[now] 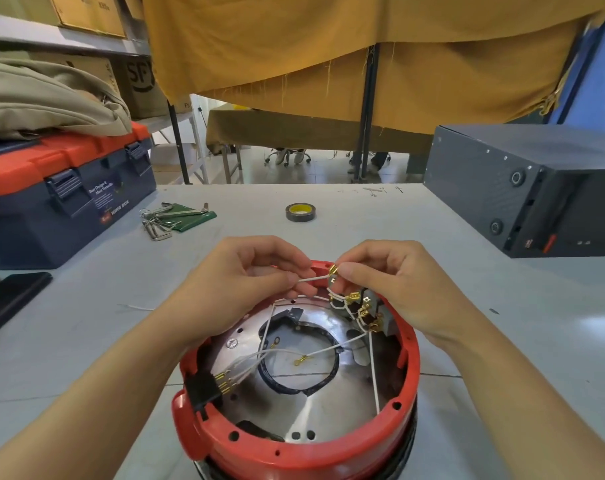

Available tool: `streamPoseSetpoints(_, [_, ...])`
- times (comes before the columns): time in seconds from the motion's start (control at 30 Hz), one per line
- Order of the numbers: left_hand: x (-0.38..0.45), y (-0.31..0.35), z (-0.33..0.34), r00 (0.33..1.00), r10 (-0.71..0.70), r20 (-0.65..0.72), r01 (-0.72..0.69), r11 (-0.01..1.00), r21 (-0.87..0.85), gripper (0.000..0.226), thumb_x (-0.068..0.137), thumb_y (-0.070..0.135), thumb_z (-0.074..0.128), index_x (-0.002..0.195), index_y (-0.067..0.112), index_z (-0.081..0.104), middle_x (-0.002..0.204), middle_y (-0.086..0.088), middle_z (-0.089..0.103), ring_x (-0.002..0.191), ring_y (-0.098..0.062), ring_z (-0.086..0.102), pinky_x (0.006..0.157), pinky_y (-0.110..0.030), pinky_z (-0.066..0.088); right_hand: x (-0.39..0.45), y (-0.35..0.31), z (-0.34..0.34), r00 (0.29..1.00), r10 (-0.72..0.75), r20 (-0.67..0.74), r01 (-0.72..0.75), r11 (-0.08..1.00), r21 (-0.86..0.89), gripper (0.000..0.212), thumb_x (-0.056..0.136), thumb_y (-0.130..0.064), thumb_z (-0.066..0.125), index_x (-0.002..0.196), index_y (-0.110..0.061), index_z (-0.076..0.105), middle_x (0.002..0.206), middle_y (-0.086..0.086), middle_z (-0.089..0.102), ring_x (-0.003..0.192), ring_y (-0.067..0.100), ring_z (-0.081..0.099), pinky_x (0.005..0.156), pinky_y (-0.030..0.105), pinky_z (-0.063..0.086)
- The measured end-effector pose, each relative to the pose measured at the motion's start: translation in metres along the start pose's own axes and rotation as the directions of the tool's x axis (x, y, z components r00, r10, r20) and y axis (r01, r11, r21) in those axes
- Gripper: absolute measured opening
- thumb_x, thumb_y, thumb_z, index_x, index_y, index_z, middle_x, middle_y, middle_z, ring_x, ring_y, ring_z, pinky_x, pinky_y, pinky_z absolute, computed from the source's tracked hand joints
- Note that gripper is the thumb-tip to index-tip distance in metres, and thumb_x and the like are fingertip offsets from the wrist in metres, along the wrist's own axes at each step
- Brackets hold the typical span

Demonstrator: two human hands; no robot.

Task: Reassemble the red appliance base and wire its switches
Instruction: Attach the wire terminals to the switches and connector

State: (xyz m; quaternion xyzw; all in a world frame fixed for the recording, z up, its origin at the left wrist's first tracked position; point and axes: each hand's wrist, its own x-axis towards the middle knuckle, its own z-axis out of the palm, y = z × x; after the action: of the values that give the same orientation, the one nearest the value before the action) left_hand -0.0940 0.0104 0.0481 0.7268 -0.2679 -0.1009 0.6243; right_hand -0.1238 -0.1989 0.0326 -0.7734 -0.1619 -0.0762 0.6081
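The red appliance base lies upside down and open on the table, its shiny metal plate and white wires showing inside. My left hand pinches a white wire above the far rim. My right hand pinches the brass spade connector at that wire's end. Just below it, the grey switch block carries several brass terminals with white wires. A black connector block with brass terminals sits at the near left rim.
A blue and red toolbox stands at the left with fabric on top. Hex keys on a green pouch and a tape roll lie behind the base. A dark grey box occupies the right. A black object lies at the left edge.
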Motion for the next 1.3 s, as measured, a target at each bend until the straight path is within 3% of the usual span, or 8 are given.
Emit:
streamPoseSetpoints(0.13, [0.0,-0.001,0.001,0.999,-0.028,0.025,0.029,0.999,-0.023,0.015,0.083,-0.007,0.059,0.092,0.002,0.068,0.083,-0.016,0.074,0.075,-0.017,0.072,0.068,-0.015,0.054,0.001,0.002,0.0,1.0,0.015,0.007,-0.015,1.0,-0.014,0.013,0.088,-0.012,0.062,0.079,-0.015,0.071,0.073,0.004,0.073,0.071,0.011,0.069,0.069,0.015,0.05])
streamPoseSetpoints(0.33, [0.002,0.002,0.003,0.992,-0.091,0.083,0.105,0.978,-0.181,0.022,0.081,0.021,0.056,0.084,0.01,0.075,0.085,-0.015,0.073,0.078,-0.023,0.072,0.065,-0.019,0.055,0.001,0.002,0.0,1.0,-0.001,-0.009,0.001,1.0,-0.001,0.015,0.088,-0.008,0.061,0.077,-0.014,0.07,0.067,0.001,0.071,0.064,0.005,0.064,0.06,0.008,0.044])
streamPoseSetpoints(0.6, [0.011,0.004,0.012,0.913,-0.335,0.234,0.39,0.885,-0.255,0.027,0.089,0.019,0.053,0.102,0.0,0.067,0.095,-0.028,0.07,0.084,-0.032,0.072,0.063,-0.025,0.058,0.001,0.0,0.001,0.993,-0.112,-0.034,0.109,0.99,-0.085,0.012,0.084,-0.013,0.066,0.082,-0.023,0.074,0.078,-0.01,0.07,0.073,0.005,0.064,0.066,0.013,0.047])
streamPoseSetpoints(0.7, [0.014,0.005,0.015,0.913,-0.338,0.226,0.401,0.845,-0.353,0.028,0.076,0.016,0.061,0.095,-0.002,0.072,0.091,-0.025,0.071,0.077,-0.026,0.073,0.059,-0.021,0.057,0.001,0.0,0.001,0.992,-0.125,-0.024,0.122,0.985,-0.119,0.007,0.079,-0.023,0.068,0.082,-0.026,0.074,0.084,-0.009,0.069,0.082,0.013,0.063,0.077,0.027,0.051])
streamPoseSetpoints(0.87, [0.017,-0.002,0.014,0.932,-0.346,0.111,0.359,0.825,-0.436,0.024,0.064,0.002,0.065,0.086,0.001,0.075,0.083,-0.016,0.073,0.067,-0.016,0.071,0.057,-0.017,0.056,0.002,0.003,-0.001,0.993,-0.116,0.006,0.115,0.974,-0.193,0.013,0.081,-0.016,0.07,0.086,-0.027,0.075,0.09,-0.011,0.068,0.09,0.007,0.061,0.08,0.017,0.047])
streamPoseSetpoints(1.07, [0.015,-0.007,0.009,0.939,-0.339,0.055,0.338,0.885,-0.32,0.04,0.056,0.004,0.072,0.096,0.006,0.072,0.086,-0.017,0.073,0.069,-0.021,0.072,0.058,-0.021,0.056,0.008,0.02,-0.006,0.984,0.046,-0.174,-0.088,0.967,-0.241,0.025,0.087,-0.026,0.064,0.11,-0.033,0.065,0.1,-0.03,0.063,0.1,-0.007,0.057,0.087,0.018,0.045])
streamPoseSetpoints(1.17, [0.014,-0.005,0.011,0.938,-0.338,0.074,0.346,0.91,-0.227,0.026,0.057,0.009,0.074,0.082,0.015,0.078,0.087,-0.016,0.074,0.074,-0.021,0.073,0.06,-0.021,0.056,0.01,0.032,-0.004,0.972,0.183,-0.148,-0.212,0.954,-0.212,0.037,0.089,-0.025,0.061,0.126,-0.028,0.056,0.116,-0.017,0.062,0.106,-0.003,0.056,0.094,0.021,0.043])
streamPoseSetpoints(1.3, [0.016,-0.005,0.013,0.928,-0.368,0.053,0.371,0.905,-0.21,0.018,0.08,-0.003,0.063,0.079,0.01,0.076,0.087,-0.018,0.073,0.075,-0.025,0.073,0.057,-0.022,0.056,0.012,0.037,-0.003,0.951,0.277,-0.139,-0.297,0.942,-0.154,0.033,0.092,-0.018,0.058,0.124,-0.023,0.059,0.121,-0.005,0.063,0.111,0.007,0.058,0.102,0.028,0.042])
